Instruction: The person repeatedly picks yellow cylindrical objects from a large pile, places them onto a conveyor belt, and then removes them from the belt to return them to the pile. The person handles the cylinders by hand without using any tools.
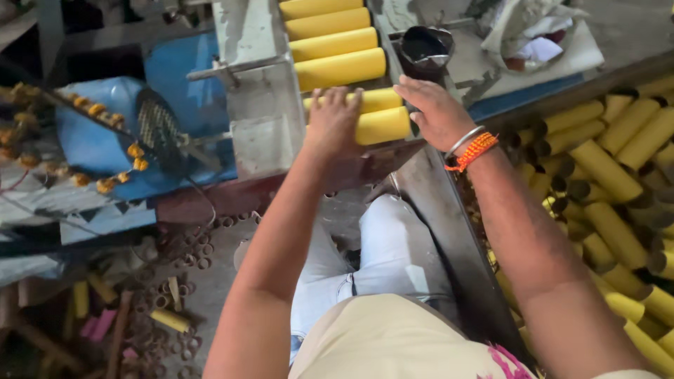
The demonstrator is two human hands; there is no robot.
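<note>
Head view, looking down over my own arms. My left hand (332, 121) lies palm-down on the near end of a yellow cardboard tube (379, 125), fingers curled over it — gripping it, not just resting. The tube sits crosswise at the near end of a grey metal chute (246, 84), the closest one in a row of yellow cardboard tubes (335, 43) lying side by side up the chute, each touching the next.

My right hand (437, 112) is just right of that tube, fingers spread and flat, fingertips reaching toward the second tube in the row. It's open, nothing clasped; whether it actually touches a tube I can't tell. Wrist carries a silver metal bangle (465, 138) and an orange braided thread band (472, 151).

Around:
- dark metal pot with black contents (425, 48), just beyond the right hand on the bench
- heap of loose yellow tubes (611, 175) low on the right, well apart from the chute
- crumpled white cloth bundle (537, 31), top right
- blue plastic sheet (105, 133) with a string of orange marigolds (105, 184), left
- small cardboard rings scattered on the floor (186, 260) — near my knees in light jeans (372, 253)
</note>
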